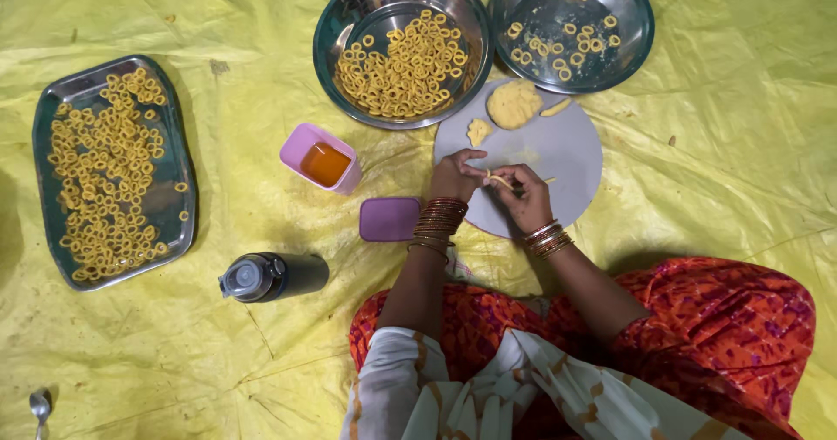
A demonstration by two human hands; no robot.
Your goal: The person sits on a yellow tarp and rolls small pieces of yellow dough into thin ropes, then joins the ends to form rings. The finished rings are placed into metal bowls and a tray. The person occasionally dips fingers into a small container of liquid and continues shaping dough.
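Note:
My left hand (456,177) and my right hand (525,194) meet over a round grey board (567,152) and pinch a thin yellow dough strip (500,179) between their fingertips. A lump of yellow dough (513,103) lies at the far side of the board, with a smaller piece (478,130) to its left and a short rolled bit (555,107) to its right. Both wrists carry bangles.
Two round steel bowls hold dough rings: a fuller one (349,21) and a sparser one (632,8). A steel tray (44,117) of rings lies far left. A pink box of orange liquid (321,158), its lid (389,218), a dark bottle (272,277) and a spoon (39,406) rest on the yellow sheet.

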